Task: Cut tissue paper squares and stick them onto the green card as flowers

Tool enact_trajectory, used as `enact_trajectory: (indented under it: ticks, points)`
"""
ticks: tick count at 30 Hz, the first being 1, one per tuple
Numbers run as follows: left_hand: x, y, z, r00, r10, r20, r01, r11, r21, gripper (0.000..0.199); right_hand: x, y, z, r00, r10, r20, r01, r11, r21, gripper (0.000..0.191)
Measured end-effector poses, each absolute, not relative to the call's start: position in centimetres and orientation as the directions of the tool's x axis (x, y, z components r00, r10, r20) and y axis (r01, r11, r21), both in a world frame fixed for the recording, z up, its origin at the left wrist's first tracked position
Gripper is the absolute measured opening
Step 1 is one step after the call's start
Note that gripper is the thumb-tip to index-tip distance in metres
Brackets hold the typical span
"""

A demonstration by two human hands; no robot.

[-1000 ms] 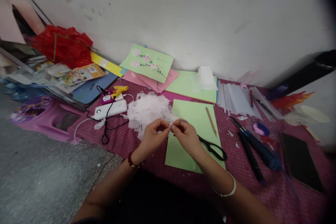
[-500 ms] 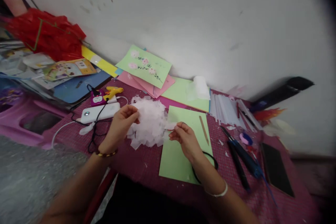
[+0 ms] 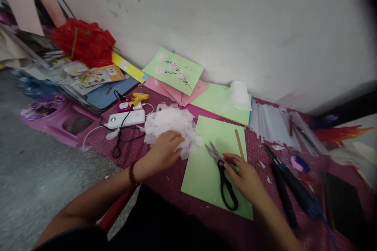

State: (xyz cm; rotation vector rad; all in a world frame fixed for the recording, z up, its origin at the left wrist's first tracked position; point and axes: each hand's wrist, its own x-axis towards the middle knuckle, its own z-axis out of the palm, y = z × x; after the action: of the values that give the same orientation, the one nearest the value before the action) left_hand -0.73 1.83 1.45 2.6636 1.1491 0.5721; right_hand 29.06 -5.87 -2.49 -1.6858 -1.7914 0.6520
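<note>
A loose pile of thin, pale pinkish-white paper pieces [image 3: 167,119] covers the middle of the table. Over its near right side is my left hand [image 3: 166,150], palm down, its bent fingers a little apart from the thumb and nothing visible in them. Black-handled scissors [image 3: 226,188] lie on a light green sheet [image 3: 200,176], their blades slightly parted and pointing toward the pile. Just right of the scissors' pivot, my right hand [image 3: 244,176] has its fingers apart and holds nothing I can see. A thin brown strip [image 3: 238,143] rests beyond its fingertips.
A yellow glue gun [image 3: 138,99], a purple socket block [image 3: 123,104] and a white power bank [image 3: 126,119] with cables lie left. Behind are a flower-decorated green card [image 3: 173,71] and a white roll [image 3: 240,95]. To the right are translucent sticks [image 3: 271,125] and a blue-handled tool [image 3: 297,192].
My left hand has come down toward the pile's near right side. My right hand has drawn back rightward, without the small white piece it pinched. The scissors, partly hidden before, now show.
</note>
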Motion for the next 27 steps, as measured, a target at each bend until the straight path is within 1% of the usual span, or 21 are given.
enact_trajectory:
  ticks: [2,4,6,9,11,12,16,18,21,27]
  points:
    - [1.1,0.8,0.7,0.767,0.616,0.176,0.57,-0.782,0.253,0.034,29.2,-6.0,-3.6,-0.054,0.99,0.127,0.736,0.125,-0.665,0.026]
    - [2.6,0.6,0.1,0.86,0.494,0.126,0.468,-0.864,0.188,0.046,29.1,-5.8,-4.2,-0.101,0.98,0.172,0.76,0.187,-0.622,0.025]
    - [3.6,1.5,-0.3,0.912,0.398,0.102,0.385,-0.914,0.128,0.055,29.0,-5.6,-4.6,-0.133,0.97,0.204,0.772,0.23,-0.592,0.023]
    - [4.5,3.8,-0.2,0.94,0.333,0.077,0.33,-0.943,0.051,0.058,28.8,-5.6,-4.8,-0.132,0.967,0.22,0.768,0.24,-0.593,0.022]
    - [5.0,5.5,0.1,0.951,0.304,0.053,0.304,-0.953,0.009,0.054,28.7,-5.7,-4.7,-0.126,0.968,0.218,0.761,0.235,-0.605,0.021]
    - [5.3,6.3,0.2,0.957,0.287,0.032,0.287,-0.958,-0.009,0.049,28.6,-5.7,-4.6,-0.12,0.969,0.216,0.759,0.23,-0.61,0.021]
    - [5.4,8.8,-0.1,0.975,0.205,-0.08,0.199,-0.977,-0.077,0.014,28.4,-5.5,-4.2,-0.072,0.977,0.202,0.757,0.185,-0.627,0.02]
    - [4.8,9.8,-0.3,0.978,0.168,-0.119,0.154,-0.981,-0.118,0.007,28.4,-5.4,-4.1,-0.066,0.98,0.19,0.751,0.174,-0.637,0.02]
    - [3.4,11.3,-0.1,0.976,0.163,-0.142,0.143,-0.979,-0.144,0.01,28.6,-5.4,-4.2,-0.079,0.978,0.191,0.737,0.186,-0.65,0.021]
    - [1.6,14.1,1.0,0.914,0.355,-0.198,0.329,-0.932,-0.151,0.015,28.9,-5.4,-4.7,-0.098,0.969,0.225,0.724,0.224,-0.652,0.022]
